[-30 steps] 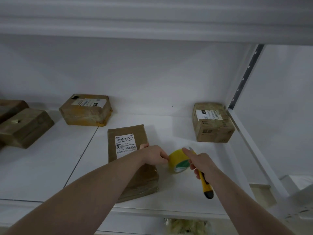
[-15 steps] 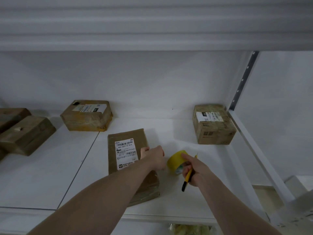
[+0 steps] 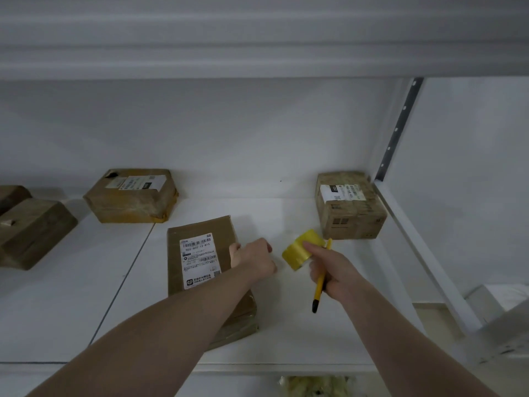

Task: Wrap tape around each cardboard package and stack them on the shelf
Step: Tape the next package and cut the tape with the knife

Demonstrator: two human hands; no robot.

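Left hand: my left hand [image 3: 253, 257] rests at the right edge of the flat package [image 3: 200, 270], fingers curled, thumb on the package top; whether it pinches a tape end I cannot tell.
Right hand: my right hand [image 3: 329, 270] grasps the yellow tape roll [image 3: 300, 249] and, in the same fist, a yellow utility knife [image 3: 320, 285] whose dark end points down toward the shelf's front edge.
Flat package: a brown cardboard parcel with a white barcode label [image 3: 199, 262], lying flat on the white shelf [image 3: 300, 325] near its front edge, about mid-width, partly under my left forearm.
Tape roll: held just above the shelf, just right of the flat package, between my two hands.
Right box: a small cardboard box [image 3: 349, 206] with a white label stands at the shelf's back right corner, beside the metal upright [image 3: 396, 130].
Back box: a taped box [image 3: 131, 194] sits against the back wall, left of centre.
Left boxes: two darker boxes [image 3: 31, 233] sit at the shelf's left edge, one partly cut off by the frame.
Below: something pale yellow shows under the shelf's front edge, too blurred to identify.
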